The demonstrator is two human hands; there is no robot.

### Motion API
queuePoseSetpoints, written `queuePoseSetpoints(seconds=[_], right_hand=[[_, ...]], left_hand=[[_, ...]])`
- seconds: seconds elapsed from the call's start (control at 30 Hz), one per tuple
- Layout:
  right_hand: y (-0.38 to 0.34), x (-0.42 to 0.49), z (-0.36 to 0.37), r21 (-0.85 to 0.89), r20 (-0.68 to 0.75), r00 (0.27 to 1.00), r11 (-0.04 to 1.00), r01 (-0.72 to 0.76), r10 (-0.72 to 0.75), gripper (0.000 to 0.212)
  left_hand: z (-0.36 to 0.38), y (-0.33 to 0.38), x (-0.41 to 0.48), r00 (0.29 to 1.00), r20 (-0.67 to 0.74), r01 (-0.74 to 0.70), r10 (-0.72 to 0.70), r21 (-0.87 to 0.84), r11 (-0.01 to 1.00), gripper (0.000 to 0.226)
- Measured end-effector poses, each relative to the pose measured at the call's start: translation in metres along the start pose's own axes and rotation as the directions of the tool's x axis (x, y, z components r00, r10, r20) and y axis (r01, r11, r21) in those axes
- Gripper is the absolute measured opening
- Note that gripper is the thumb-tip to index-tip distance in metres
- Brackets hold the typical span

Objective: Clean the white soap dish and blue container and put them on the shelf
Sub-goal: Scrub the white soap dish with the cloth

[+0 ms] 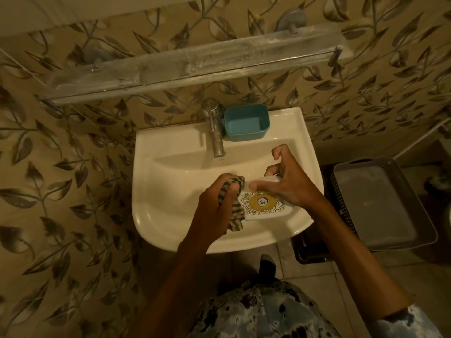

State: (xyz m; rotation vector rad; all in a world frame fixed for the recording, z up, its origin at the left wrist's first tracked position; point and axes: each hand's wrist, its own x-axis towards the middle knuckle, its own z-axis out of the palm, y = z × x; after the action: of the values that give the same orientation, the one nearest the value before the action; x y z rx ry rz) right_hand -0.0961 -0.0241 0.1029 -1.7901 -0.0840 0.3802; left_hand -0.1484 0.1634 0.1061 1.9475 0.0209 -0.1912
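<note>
A: Where was the white soap dish (264, 203)?

B: It was in the right grip (290, 184), held just over the bowl of the sink (170, 147). The thumb lay across its top and the fingers curled round its far edge. One finger stuck up and touched nothing.

A: And the other grip?

B: The left grip (217, 208) was closed tight on a striped cloth (238, 219). The cloth pressed on the end of the dish, just beside the right grip's thumb.

A: How would the dish feel?

B: Most likely light and hard, like plastic. It might be slippery if it was wet. Holding it by its two long edges, as the right grip did, looked safest. The cloth was soft and floppy, and part of it hung below the left grip.

A: Where was the blue container (246, 123)?

B: It was past both grips, on the back rim of the sink, open side up. It sat close beside the tap (216, 132). It looked light too, with thin walls to pinch.

A: Was anything in the way?

B: The tap stuck out ahead of the left grip. The shelf (195, 64) was high on the wall, far past both grips and dusty white, so a lift would have to go round the tap. A grey basket (380, 211) sat low, well out beyond the right grip.
</note>
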Motion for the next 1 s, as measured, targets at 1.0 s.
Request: queuePoseSetpoints(seconds=[1.0], right_hand=[[0.018, -0.006, 0.071, 0.723, 0.18, 0.91, 0.577, -0.38, 0.374, 0.051]], left_hand=[[0.016, -0.02, 0.023, 0.933, -0.349, 0.086, -0.082, -0.004, 0.996, 0.045]])
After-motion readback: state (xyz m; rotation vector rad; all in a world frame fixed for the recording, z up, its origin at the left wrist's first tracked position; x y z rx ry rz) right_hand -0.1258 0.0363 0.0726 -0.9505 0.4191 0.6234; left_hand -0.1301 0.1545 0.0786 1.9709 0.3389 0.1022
